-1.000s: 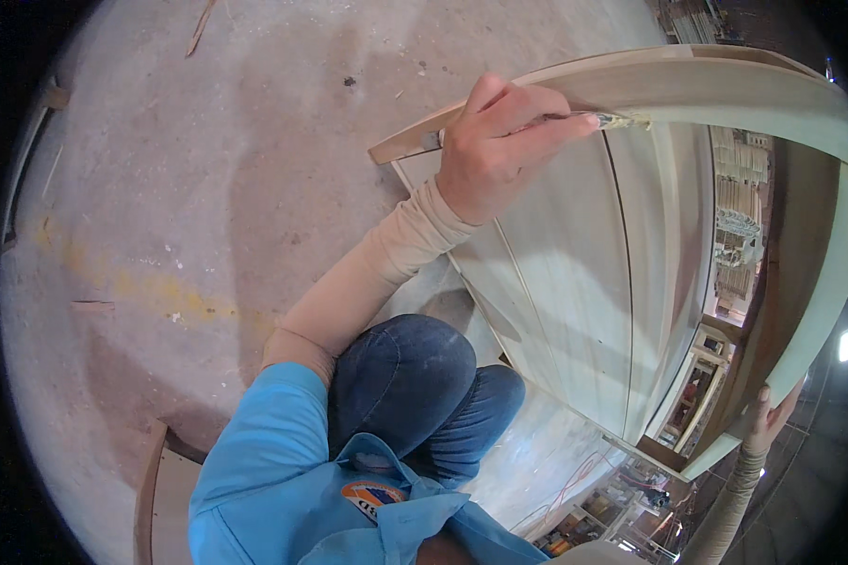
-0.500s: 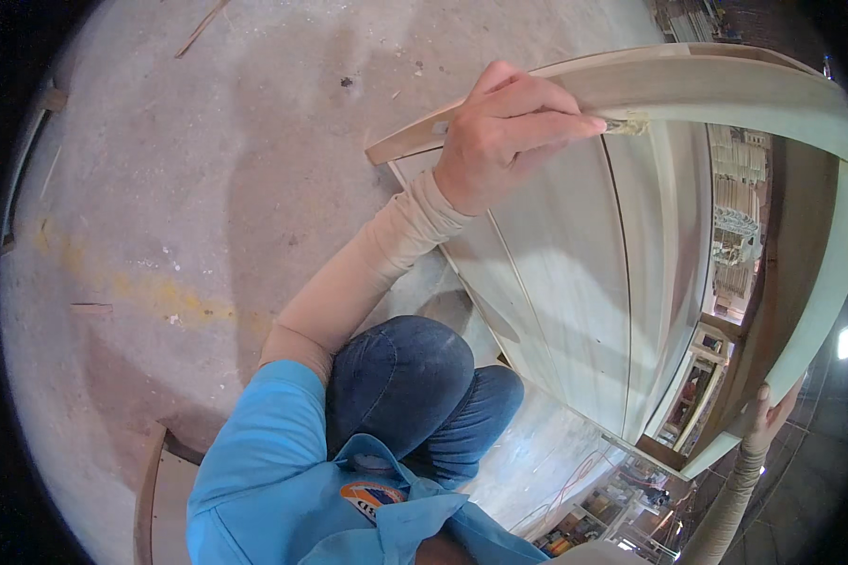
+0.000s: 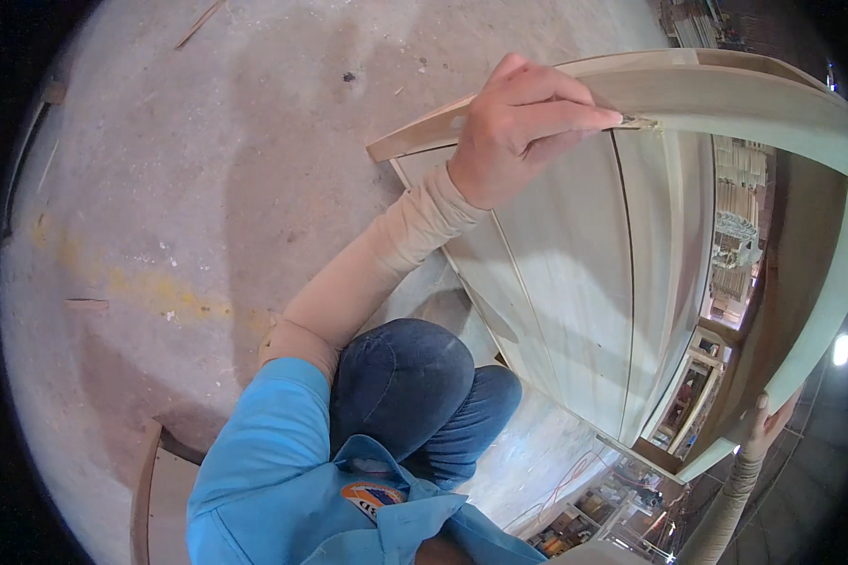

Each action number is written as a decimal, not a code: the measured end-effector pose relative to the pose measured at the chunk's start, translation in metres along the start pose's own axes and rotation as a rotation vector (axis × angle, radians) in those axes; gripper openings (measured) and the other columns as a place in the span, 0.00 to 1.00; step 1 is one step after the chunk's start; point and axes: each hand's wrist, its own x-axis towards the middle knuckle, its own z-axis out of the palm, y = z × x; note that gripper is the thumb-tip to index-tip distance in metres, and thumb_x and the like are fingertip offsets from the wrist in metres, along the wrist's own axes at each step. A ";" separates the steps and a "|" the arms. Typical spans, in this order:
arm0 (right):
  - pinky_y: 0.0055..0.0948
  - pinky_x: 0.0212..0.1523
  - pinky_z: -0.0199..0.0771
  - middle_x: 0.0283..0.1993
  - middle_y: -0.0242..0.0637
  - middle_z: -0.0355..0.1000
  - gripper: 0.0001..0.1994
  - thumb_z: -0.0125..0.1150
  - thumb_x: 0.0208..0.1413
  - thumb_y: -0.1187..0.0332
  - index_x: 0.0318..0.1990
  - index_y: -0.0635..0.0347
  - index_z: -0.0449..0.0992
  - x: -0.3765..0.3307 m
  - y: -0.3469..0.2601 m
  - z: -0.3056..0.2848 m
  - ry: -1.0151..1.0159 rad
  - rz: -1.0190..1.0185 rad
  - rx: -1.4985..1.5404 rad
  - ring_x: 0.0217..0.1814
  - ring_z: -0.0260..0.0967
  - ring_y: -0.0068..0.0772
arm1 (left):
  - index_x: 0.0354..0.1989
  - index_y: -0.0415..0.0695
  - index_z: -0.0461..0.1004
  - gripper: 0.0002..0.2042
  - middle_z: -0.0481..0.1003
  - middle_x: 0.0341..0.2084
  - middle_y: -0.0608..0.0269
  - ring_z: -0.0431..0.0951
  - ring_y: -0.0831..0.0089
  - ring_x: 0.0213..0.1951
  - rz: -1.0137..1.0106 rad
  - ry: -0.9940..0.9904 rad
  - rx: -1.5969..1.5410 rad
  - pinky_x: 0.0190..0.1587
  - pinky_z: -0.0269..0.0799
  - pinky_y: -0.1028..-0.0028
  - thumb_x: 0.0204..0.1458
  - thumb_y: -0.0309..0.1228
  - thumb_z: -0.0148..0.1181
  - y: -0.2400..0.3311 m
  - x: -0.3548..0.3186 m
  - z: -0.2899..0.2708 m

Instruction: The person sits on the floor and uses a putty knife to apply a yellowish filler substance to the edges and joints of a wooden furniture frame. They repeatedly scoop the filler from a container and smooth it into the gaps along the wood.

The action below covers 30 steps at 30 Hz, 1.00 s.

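Observation:
A large piece of pale wooden furniture (image 3: 575, 254) stands tilted before me, with a flat grooved panel inside a frame of boards. My left hand (image 3: 523, 127) is at its upper rail (image 3: 725, 94), thumb and fingers pinched on a small thin tool (image 3: 643, 122). Only the tool's brownish tip shows, touching or very close to the rail's lower edge; the fingers cover the rest. Far to the right, my right hand (image 3: 771, 424) grips the side board (image 3: 820, 320) near its lower end, thumb on the near face, other fingers partly hidden behind.
Below the panel lie my bent knees (image 3: 405, 386) in jeans. A curved-edged wooden piece (image 3: 151, 499) stands at the lower left. Shelving with assorted items (image 3: 584, 523) is at the bottom right, and stacked wood (image 3: 740, 207) shows through the frame's opening. Stained concrete floor (image 3: 160, 188) spreads left.
My left hand has slid a little to the right along the rail, with the small tool in its pinch. The right hand keeps its grip on the side board.

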 end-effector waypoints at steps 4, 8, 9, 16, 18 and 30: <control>0.42 0.77 0.43 0.79 0.51 0.47 0.41 0.57 0.67 0.51 0.77 0.69 0.47 -0.002 0.012 -0.005 -0.006 -0.063 -0.040 0.81 0.45 0.43 | 0.43 0.53 0.86 0.14 0.81 0.34 0.75 0.77 0.79 0.36 -0.028 -0.053 -0.027 0.42 0.63 0.74 0.47 0.23 0.70 0.003 -0.006 -0.001; 0.41 0.77 0.43 0.79 0.50 0.47 0.39 0.56 0.68 0.54 0.77 0.69 0.47 -0.001 0.013 -0.002 -0.010 -0.084 -0.041 0.81 0.44 0.42 | 0.43 0.53 0.86 0.14 0.81 0.34 0.75 0.78 0.79 0.36 0.013 0.015 -0.002 0.41 0.62 0.74 0.47 0.23 0.69 -0.001 0.008 -0.002; 0.42 0.77 0.42 0.79 0.50 0.47 0.39 0.56 0.68 0.53 0.77 0.69 0.47 0.001 0.011 -0.001 -0.012 -0.082 -0.032 0.81 0.44 0.43 | 0.43 0.53 0.86 0.14 0.81 0.34 0.75 0.78 0.79 0.36 0.016 -0.004 -0.006 0.41 0.62 0.74 0.47 0.24 0.69 0.000 0.007 -0.001; 0.42 0.77 0.42 0.79 0.51 0.47 0.39 0.56 0.68 0.53 0.77 0.68 0.47 -0.003 0.012 -0.005 -0.023 -0.021 0.024 0.81 0.44 0.43 | 0.42 0.52 0.86 0.14 0.81 0.34 0.76 0.76 0.79 0.34 -0.030 -0.069 -0.060 0.40 0.61 0.73 0.47 0.23 0.70 0.007 -0.016 -0.007; 0.42 0.77 0.42 0.79 0.50 0.47 0.39 0.56 0.69 0.53 0.77 0.68 0.47 -0.006 0.013 -0.004 0.001 -0.004 0.035 0.81 0.44 0.43 | 0.42 0.52 0.86 0.13 0.81 0.34 0.76 0.75 0.79 0.34 -0.061 -0.044 -0.053 0.40 0.60 0.73 0.46 0.23 0.70 0.007 -0.017 -0.008; 0.44 0.77 0.43 0.79 0.55 0.46 0.45 0.57 0.66 0.47 0.76 0.72 0.45 0.001 0.002 -0.002 -0.026 -0.012 -0.037 0.81 0.44 0.47 | 0.41 0.53 0.86 0.13 0.81 0.34 0.76 0.75 0.79 0.34 -0.064 -0.023 -0.047 0.40 0.59 0.73 0.47 0.24 0.71 0.002 -0.016 -0.004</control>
